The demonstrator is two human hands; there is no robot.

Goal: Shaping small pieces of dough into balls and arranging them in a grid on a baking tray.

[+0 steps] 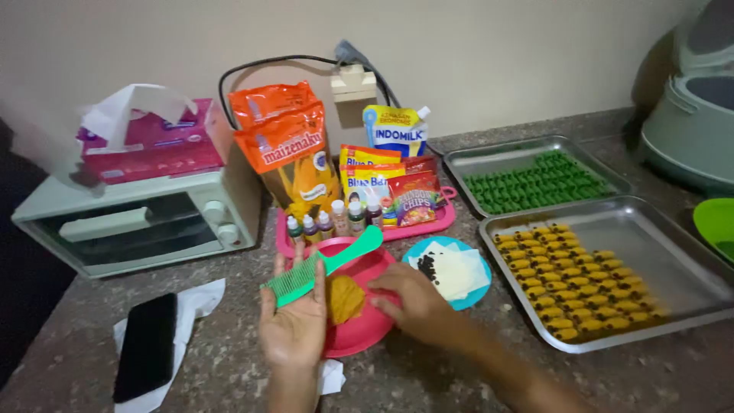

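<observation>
the left hand [294, 325] lies palm up, fingers loosely open, with a green plastic comb [321, 268] resting across them, its teeth toward the near left and its handle reaching far right over the pink plate [367, 325]. the right hand [413, 302] is curled, fingertips pinching at the edge of a lump of yellow-orange dough [344, 298] that sits on the plate just beside the left palm; how firm the pinch is i cannot tell.

what could go wrong, as i judge it: the comb is only balanced on an open palm, so a tilt of the wrist could send it sliding onto the plate or the speckled stone counter [428, 375]. the dough looks soft and slightly sticky — it may smear into the fine teeth or tear when pulled. the plate is light plastic and could skid if pressed on its rim.

to the right, a shiny metal tray [665, 252] holds rows of small ridged yellow pieces tipped with dark dots; farther off, a second tray [489, 160] holds green ones. a round blue lid [451, 248] carries white paper squares and dark chips. small dye bottles [332, 222] stand in a pink tray at the far side, crinkly foil packets behind them. a black phone [145, 348] lies on white tissue at the near left, by a pale green toaster oven [130, 222].
</observation>
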